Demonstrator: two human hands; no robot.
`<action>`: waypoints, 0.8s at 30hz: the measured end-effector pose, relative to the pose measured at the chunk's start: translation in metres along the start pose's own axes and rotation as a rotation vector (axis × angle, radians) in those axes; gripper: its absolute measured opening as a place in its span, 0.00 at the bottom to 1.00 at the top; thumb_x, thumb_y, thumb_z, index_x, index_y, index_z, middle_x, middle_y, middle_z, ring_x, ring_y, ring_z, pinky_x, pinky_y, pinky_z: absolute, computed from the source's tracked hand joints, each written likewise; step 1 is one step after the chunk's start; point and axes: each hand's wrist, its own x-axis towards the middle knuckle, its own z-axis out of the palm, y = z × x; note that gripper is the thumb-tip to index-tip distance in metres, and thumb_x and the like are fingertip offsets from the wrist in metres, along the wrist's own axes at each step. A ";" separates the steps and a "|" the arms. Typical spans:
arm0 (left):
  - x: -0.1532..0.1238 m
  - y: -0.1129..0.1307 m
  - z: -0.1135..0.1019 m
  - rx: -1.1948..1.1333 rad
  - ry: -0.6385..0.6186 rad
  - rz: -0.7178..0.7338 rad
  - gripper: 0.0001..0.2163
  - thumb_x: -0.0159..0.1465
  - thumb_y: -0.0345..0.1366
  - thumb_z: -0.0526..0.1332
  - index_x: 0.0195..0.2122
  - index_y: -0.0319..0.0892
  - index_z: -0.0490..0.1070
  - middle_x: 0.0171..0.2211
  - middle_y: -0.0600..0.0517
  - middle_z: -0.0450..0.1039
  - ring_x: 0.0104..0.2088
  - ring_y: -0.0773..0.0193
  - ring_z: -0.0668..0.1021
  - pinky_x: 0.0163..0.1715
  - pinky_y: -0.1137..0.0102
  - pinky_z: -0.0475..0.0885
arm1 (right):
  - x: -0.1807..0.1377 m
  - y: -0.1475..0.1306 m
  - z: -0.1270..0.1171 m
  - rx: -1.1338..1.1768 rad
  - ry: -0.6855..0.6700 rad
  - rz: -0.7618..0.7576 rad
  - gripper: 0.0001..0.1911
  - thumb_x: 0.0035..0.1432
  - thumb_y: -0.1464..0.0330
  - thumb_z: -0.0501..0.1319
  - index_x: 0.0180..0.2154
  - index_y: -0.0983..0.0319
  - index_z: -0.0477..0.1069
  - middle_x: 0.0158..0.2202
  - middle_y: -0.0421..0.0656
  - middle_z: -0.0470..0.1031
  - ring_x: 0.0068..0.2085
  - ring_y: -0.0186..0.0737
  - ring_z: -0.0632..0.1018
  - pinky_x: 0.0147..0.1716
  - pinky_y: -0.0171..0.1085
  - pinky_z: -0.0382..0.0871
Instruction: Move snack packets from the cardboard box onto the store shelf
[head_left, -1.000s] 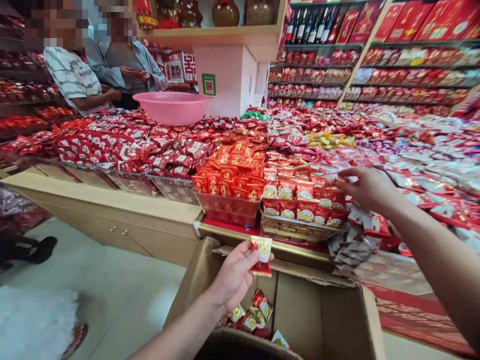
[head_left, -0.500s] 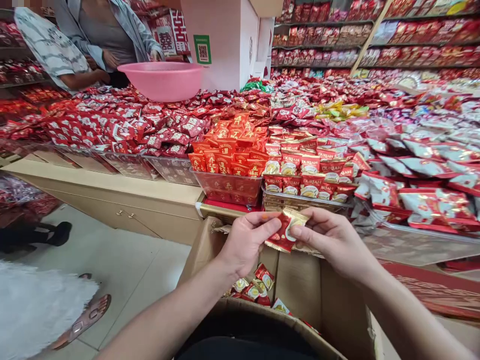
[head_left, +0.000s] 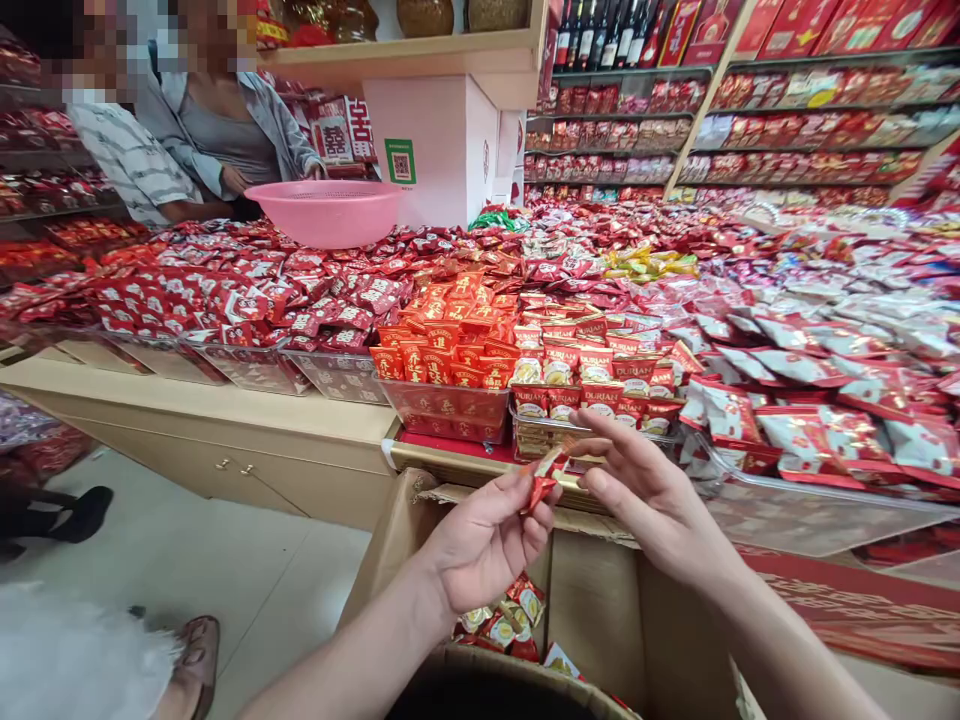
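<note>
My left hand (head_left: 491, 530) pinches a small red and gold candy packet (head_left: 541, 485) between thumb and fingers, above an open cardboard box. The packet is tilted, so its printed front is mostly hidden. Just to its right hovers my right hand (head_left: 649, 495), fingers apart and holding nothing; whether a fingertip still brushes the wrapper I cannot tell. Several similar packets (head_left: 517, 625) lie at the bottom of the cardboard box (head_left: 600, 590). In front of my hands stands a clear bin of red durian packets (head_left: 596, 365) in upright rows.
Clear bins hold orange-red packets (head_left: 442, 345) and white and red packets (head_left: 802, 430). A pink basin (head_left: 326, 215) rests on the candy at the back left, near two people (head_left: 225, 140). Cabinets (head_left: 300, 450) run below the display. Someone's sandalled foot (head_left: 199, 655) is at lower left.
Both hands held the packet before; my right hand has let go and spread its fingers. The packet has turned in my left hand. The view has tilted up, showing the upper shelves.
</note>
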 end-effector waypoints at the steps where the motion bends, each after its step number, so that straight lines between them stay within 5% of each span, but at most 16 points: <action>1: 0.000 0.000 0.000 -0.035 -0.009 -0.063 0.07 0.57 0.30 0.59 0.37 0.37 0.70 0.30 0.51 0.72 0.26 0.80 0.72 0.26 0.86 0.65 | 0.002 0.001 -0.001 -0.010 -0.052 -0.016 0.19 0.53 0.63 0.58 0.48 0.56 0.63 0.44 0.45 0.69 0.41 0.38 0.72 0.39 0.37 0.68; 4: 0.000 -0.003 0.000 0.019 -0.008 -0.141 0.11 0.60 0.38 0.55 0.36 0.36 0.70 0.31 0.49 0.72 0.26 0.76 0.73 0.25 0.82 0.66 | 0.008 0.005 0.000 -0.091 -0.074 0.031 0.09 0.51 0.63 0.59 0.35 0.60 0.70 0.31 0.41 0.72 0.32 0.35 0.72 0.31 0.33 0.67; 7: 0.002 -0.009 0.000 0.251 0.027 0.086 0.17 0.58 0.47 0.53 0.38 0.39 0.70 0.36 0.47 0.72 0.32 0.67 0.75 0.26 0.76 0.67 | 0.010 0.011 0.004 -0.121 0.068 0.104 0.09 0.49 0.62 0.60 0.26 0.62 0.68 0.22 0.38 0.68 0.24 0.31 0.67 0.23 0.30 0.61; 9: 0.004 -0.011 -0.002 0.447 0.075 0.248 0.14 0.56 0.44 0.57 0.38 0.40 0.70 0.37 0.48 0.72 0.32 0.66 0.75 0.26 0.76 0.66 | 0.009 0.015 0.008 -0.045 0.120 0.148 0.11 0.49 0.61 0.61 0.24 0.62 0.66 0.21 0.37 0.66 0.23 0.30 0.64 0.22 0.30 0.59; 16: 0.013 -0.011 -0.006 0.618 0.221 0.338 0.11 0.57 0.40 0.57 0.31 0.38 0.72 0.25 0.51 0.72 0.24 0.71 0.73 0.21 0.78 0.62 | 0.004 0.022 0.010 0.246 0.113 0.269 0.11 0.52 0.60 0.57 0.31 0.62 0.68 0.26 0.39 0.68 0.28 0.32 0.68 0.28 0.31 0.63; 20: 0.009 -0.008 -0.011 0.912 0.299 0.440 0.11 0.57 0.42 0.56 0.28 0.39 0.71 0.22 0.53 0.69 0.22 0.71 0.70 0.21 0.77 0.62 | 0.000 0.017 0.004 0.140 -0.010 0.270 0.14 0.50 0.62 0.60 0.39 0.61 0.66 0.28 0.40 0.69 0.30 0.34 0.70 0.30 0.33 0.65; 24: 0.004 -0.003 -0.022 1.364 0.317 0.555 0.11 0.54 0.41 0.59 0.21 0.40 0.71 0.20 0.53 0.68 0.24 0.69 0.68 0.25 0.76 0.63 | -0.006 0.021 0.010 -0.032 -0.207 0.249 0.09 0.50 0.63 0.59 0.29 0.62 0.66 0.28 0.41 0.70 0.31 0.35 0.70 0.31 0.34 0.65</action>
